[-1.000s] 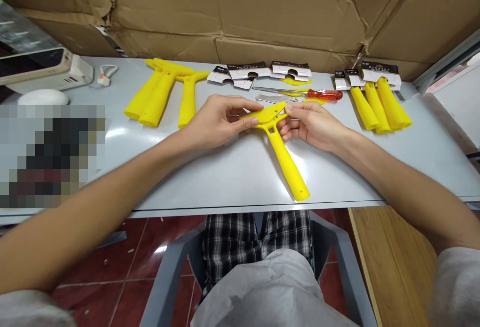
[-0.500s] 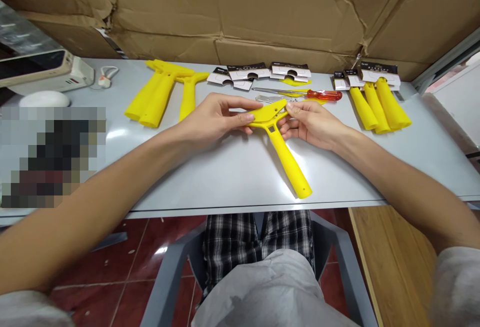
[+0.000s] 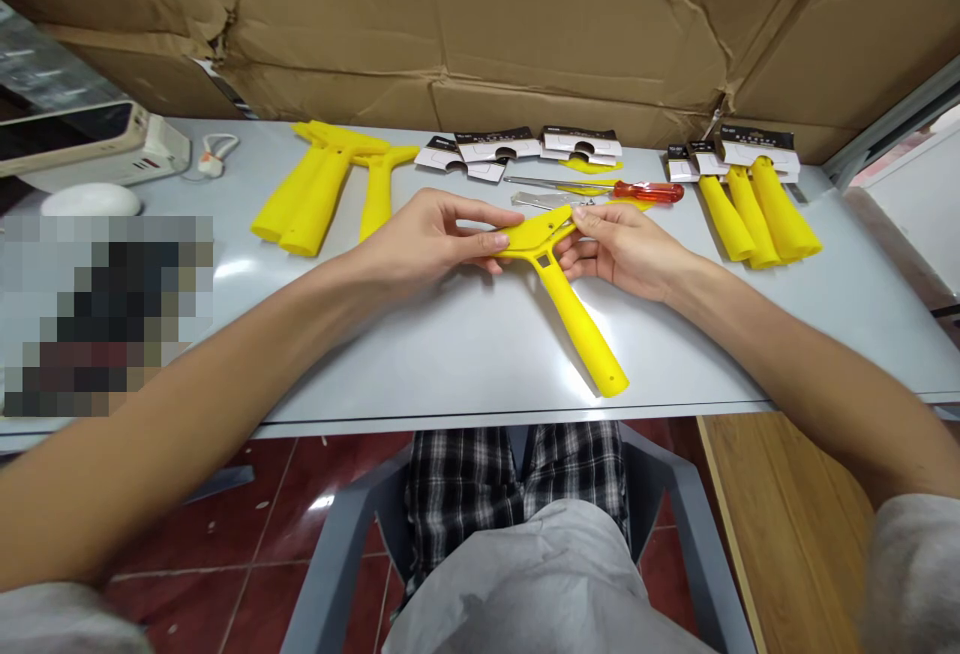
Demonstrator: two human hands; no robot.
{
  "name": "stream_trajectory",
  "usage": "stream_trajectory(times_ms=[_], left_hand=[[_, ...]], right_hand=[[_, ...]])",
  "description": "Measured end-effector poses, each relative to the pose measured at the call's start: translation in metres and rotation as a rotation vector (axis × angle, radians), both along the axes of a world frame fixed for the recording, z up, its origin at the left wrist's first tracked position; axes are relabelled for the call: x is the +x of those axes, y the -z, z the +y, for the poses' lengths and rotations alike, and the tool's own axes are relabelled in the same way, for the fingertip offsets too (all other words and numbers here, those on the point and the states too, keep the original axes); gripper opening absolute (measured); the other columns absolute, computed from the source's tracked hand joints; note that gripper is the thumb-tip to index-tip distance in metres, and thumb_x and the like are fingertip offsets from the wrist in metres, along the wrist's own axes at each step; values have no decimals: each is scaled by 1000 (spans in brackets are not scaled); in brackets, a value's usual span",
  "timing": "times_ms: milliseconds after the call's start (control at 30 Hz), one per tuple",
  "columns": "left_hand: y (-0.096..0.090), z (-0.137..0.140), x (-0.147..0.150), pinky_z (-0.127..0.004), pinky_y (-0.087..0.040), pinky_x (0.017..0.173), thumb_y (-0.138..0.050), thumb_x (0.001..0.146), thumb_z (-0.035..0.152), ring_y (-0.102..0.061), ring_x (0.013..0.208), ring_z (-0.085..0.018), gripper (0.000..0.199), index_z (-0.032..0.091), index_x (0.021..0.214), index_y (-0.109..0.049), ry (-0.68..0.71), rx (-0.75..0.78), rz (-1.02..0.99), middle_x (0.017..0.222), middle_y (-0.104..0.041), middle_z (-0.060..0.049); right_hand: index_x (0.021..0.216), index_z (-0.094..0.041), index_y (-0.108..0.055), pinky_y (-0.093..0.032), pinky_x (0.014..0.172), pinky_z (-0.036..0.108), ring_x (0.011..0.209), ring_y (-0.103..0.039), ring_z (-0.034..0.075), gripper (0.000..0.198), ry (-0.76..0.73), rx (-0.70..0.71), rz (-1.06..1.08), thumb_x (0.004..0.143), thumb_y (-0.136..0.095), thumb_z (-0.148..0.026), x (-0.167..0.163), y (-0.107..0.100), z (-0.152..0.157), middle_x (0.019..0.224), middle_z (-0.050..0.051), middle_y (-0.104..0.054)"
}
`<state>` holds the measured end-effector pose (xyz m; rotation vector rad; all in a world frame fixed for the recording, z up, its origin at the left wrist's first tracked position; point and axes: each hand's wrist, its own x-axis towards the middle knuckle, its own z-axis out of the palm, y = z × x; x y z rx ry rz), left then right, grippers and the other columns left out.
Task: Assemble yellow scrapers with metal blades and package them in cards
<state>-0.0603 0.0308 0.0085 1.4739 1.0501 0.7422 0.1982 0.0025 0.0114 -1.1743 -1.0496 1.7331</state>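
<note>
A yellow T-shaped plastic scraper (image 3: 581, 329) is held between my two hands, its handle slanting down toward the front edge of the table. My left hand (image 3: 450, 234) pinches the left end of its head. On that head lies a flat yellow cover plate (image 3: 536, 230), turned at a slight angle to it. My right hand (image 3: 619, 244) grips the right end, thumb on top and fingers curled behind. Just beyond the hands lie a screwdriver (image 3: 649, 192) with a red handle and a small clear packet (image 3: 538, 200), partly hidden.
More yellow scrapers (image 3: 319, 184) lie at the left back. Several with black-and-white card sleeves (image 3: 757, 149) lie at the right. Loose card sleeves (image 3: 495, 144) sit along the back, before a cardboard wall (image 3: 525, 24). A white mouse (image 3: 90, 200) is at far left.
The cover plate has turned slightly, closing some of the gap along the scraper's head. The handle's lower end has shifted a little to the right. Both hands keep their hold.
</note>
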Motion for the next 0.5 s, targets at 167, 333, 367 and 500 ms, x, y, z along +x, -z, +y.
stream_trajectory(times_ms=[167,333,367,500], left_hand=[[-2,-3,0,-38,-71,76,-102,79,35,-83,74,-26,44,15,117,-91,19,40,45,82,-84,-9],[-4,-6,3,-34,-70,71,-102,76,27,-80,70,-19,47,16,120,-88,13,26,5,104,-85,-11],[-4,-6,5,-33,-70,71,-101,76,24,-79,70,-18,47,16,121,-87,-16,13,-15,109,-85,-11],[-6,-3,10,-30,-71,76,-89,88,17,-80,71,-15,24,12,111,-84,-140,-104,-106,104,-85,-12]], right_hand=[[94,-13,-72,-66,68,25,67,-71,12,31,-42,11,-6,108,-74,-40,0,-1,-2,83,8,-77],[94,-10,-74,-64,65,23,65,-70,12,20,-60,60,-20,104,-79,-27,2,3,-2,81,9,-77],[94,-9,-75,-64,65,24,65,-70,12,19,-48,62,-18,104,-76,-25,2,3,-2,81,10,-77],[92,-9,-74,-64,66,23,62,-69,10,16,26,51,-10,105,-72,-18,1,3,-1,80,9,-76]])
